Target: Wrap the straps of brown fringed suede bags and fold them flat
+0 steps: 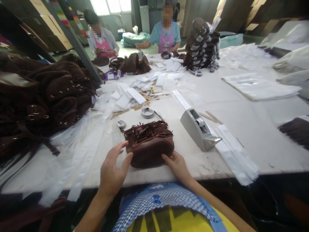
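Observation:
A small brown fringed bag [148, 143] lies on the white table [241, 122] right in front of me. My left hand [113, 170] rests beside its left end, fingers spread and stretched out, fingertips touching the bag. My right hand [177, 166] sits at the bag's lower right edge, fingers laid against it, holding nothing else. A grey tape dispenser [199, 129] stands just right of the bag. A roll of tape [147, 112] lies behind the bag.
A heap of brown fringed bags [48, 93] fills the left side. White paper strips [135, 93] litter the middle. Plastic sleeves [258, 87] lie at right. A tall stack of bags [201, 42] stands far back, where two people sit working.

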Tool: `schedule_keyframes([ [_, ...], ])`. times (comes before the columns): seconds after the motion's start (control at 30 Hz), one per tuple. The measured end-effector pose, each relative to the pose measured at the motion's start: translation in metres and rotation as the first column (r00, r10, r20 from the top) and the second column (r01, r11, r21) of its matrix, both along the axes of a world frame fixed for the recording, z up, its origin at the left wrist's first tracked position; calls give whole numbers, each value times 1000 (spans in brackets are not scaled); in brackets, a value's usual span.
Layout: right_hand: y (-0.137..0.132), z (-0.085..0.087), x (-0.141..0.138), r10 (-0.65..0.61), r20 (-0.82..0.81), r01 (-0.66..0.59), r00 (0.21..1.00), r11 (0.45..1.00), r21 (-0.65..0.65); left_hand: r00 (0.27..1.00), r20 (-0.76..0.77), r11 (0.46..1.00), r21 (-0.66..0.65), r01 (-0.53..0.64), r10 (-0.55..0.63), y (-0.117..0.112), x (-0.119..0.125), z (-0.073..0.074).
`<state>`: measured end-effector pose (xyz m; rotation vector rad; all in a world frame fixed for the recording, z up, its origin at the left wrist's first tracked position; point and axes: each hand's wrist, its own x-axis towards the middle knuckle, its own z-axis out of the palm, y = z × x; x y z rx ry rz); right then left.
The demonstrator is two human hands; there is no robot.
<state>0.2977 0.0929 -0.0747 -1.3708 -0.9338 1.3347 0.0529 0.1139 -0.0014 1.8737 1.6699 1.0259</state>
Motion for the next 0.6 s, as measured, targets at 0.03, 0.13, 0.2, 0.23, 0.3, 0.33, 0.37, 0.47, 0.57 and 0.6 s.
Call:
schedule_keyframes([
  [0.03, 0, 1, 0, 5, 19, -5, 1000, 1000, 8, 991, -84, 994, 30, 107, -104, 9, 5, 13],
  [0.13, -2, 3, -1, 19, 41, -20, 999, 1000, 20, 915, -165, 930, -66, 363, -369, 41, 25, 39],
  [0.2, -3, 2, 0, 25, 48, -26, 999, 999, 31, 869, -105, 864, -212, 456, -484, 60, 36, 45],
  [0.23, -3, 2, 0, 24, 50, -26, 998, 999, 37, 857, -45, 830, -283, 481, -513, 68, 41, 46],
  [0.3, -4, 0, 0, 17, 42, -19, 999, 999, 48, 844, 98, 755, -402, 519, -528, 79, 47, 47],
  [0.33, -4, -1, 0, 12, 35, -14, 999, 999, 53, 836, 159, 715, -449, 535, -525, 83, 48, 47],
  [0.37, -4, -1, 0, 6, 28, -8, 1000, 998, 55, 827, 199, 681, -484, 550, -526, 85, 50, 48],
  [0.47, -4, 1, 0, -4, 20, 3, 1000, 999, 51, 802, 172, 633, -530, 565, -572, 90, 52, 50],
  [0.57, -2, 3, 1, 14, 24, -15, 1000, 999, 34, 799, -10, 718, -447, 534, -601, 93, 54, 49],
  [0.6, -2, 3, 2, 24, 29, -25, 999, 999, 27, 796, -95, 759, -387, 523, -597, 94, 54, 47],
])
